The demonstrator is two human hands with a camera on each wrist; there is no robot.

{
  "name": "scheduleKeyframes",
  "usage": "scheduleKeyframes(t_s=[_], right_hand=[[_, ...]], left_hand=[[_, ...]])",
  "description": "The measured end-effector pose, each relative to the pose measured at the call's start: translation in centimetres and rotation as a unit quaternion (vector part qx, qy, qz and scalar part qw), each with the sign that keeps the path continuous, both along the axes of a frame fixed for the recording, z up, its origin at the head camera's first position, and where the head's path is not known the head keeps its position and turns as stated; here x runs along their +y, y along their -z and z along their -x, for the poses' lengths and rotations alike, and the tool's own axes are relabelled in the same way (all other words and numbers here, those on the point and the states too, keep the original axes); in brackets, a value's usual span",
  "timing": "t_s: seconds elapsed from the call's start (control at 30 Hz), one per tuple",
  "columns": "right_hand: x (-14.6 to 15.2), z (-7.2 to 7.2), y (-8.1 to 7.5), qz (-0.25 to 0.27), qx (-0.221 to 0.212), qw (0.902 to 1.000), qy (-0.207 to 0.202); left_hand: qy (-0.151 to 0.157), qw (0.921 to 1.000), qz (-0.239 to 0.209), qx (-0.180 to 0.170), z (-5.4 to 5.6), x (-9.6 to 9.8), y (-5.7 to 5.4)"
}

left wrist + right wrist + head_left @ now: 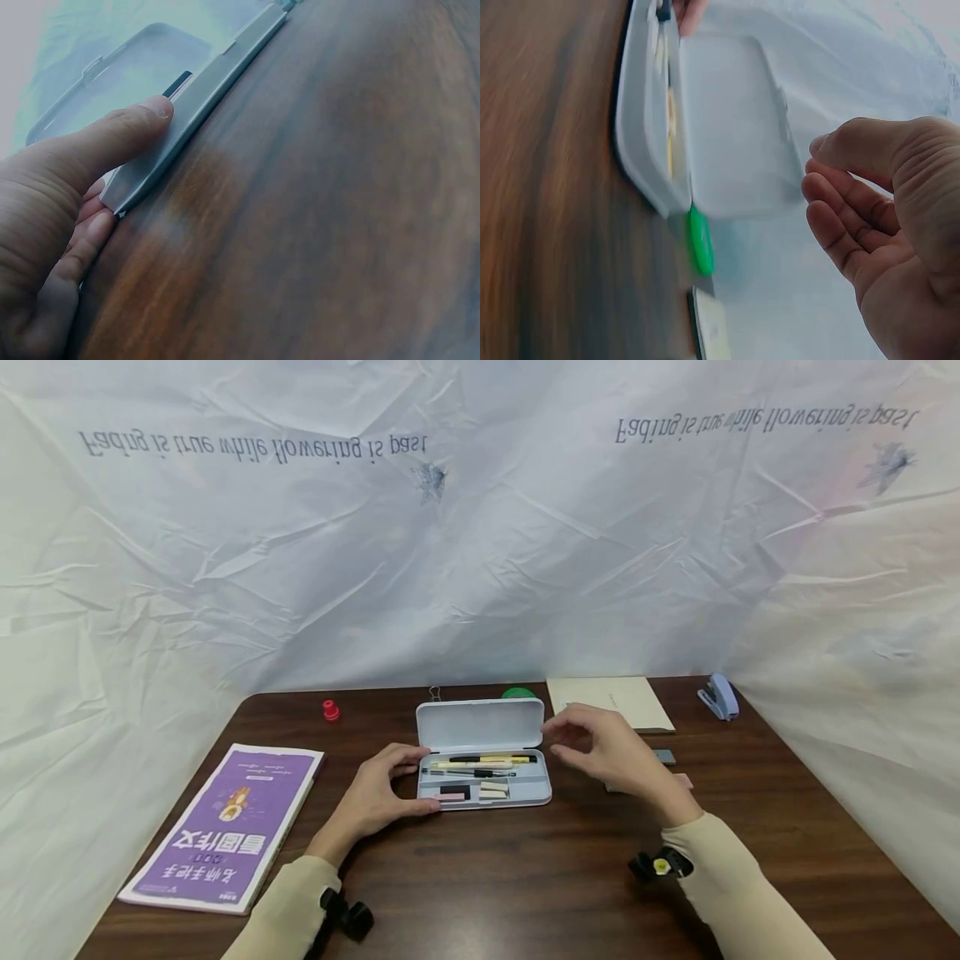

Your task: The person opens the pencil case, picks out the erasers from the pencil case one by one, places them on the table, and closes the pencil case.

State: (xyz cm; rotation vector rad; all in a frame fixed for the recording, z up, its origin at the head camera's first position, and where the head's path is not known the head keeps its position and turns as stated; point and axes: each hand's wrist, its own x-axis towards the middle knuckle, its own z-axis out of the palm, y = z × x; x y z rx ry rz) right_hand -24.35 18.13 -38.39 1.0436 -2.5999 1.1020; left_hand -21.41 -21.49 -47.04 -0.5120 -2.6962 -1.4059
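A light grey pencil case (pixel 529 790) lies on the table with its lid (pixel 480 725) raised at the back. Inside are several pens (pixel 480 765), a dark and pink eraser (pixel 452 793) and some cream-coloured pieces (pixel 493 790). My left hand (pixel 378 789) grips the case's left end, its thumb (pixel 135 131) over the front edge and fingers behind the corner. Beside the lid's right edge hovers my right hand (pixel 600 743), fingers loosely bent and holding nothing. In the right wrist view its fingertips look close to the lid; whether they touch it, I cannot tell.
A purple book (pixel 232 827) lies at the left, with a small red object (pixel 331 710) beyond it. Behind the case are a binder clip (pixel 435 693) and a green object (pixel 518 692). A cream notebook (pixel 637 697) and a blue stapler (pixel 720 697) stand at the back right.
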Motion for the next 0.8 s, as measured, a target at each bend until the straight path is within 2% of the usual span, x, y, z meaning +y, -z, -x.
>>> scheduleKeyframes(t_s=[0.13,0.4,0.63,0.8], right_hand=[[-2.1,0.3,-0.2,0.004,0.001,0.9997,-0.026],[-5.3,0.8,-0.4,-0.014,-0.033,0.9972,-0.066],[-6.3,0.5,0.7,-0.042,-0.057,0.9933,-0.091],[-6.9,0.5,1.6,-0.088,-0.070,0.9869,-0.115]], left_hand=[[-0.002,1.0000,0.002,0.000,0.0,0.1,-0.1],[-0.002,1.0000,-0.001,-0.005,0.0,0.2,0.0],[-0.001,1.0000,-0.003,0.002,0.0,0.1,-0.1],[-0.002,1.0000,-0.004,0.000,0.0,0.1,-0.1]])
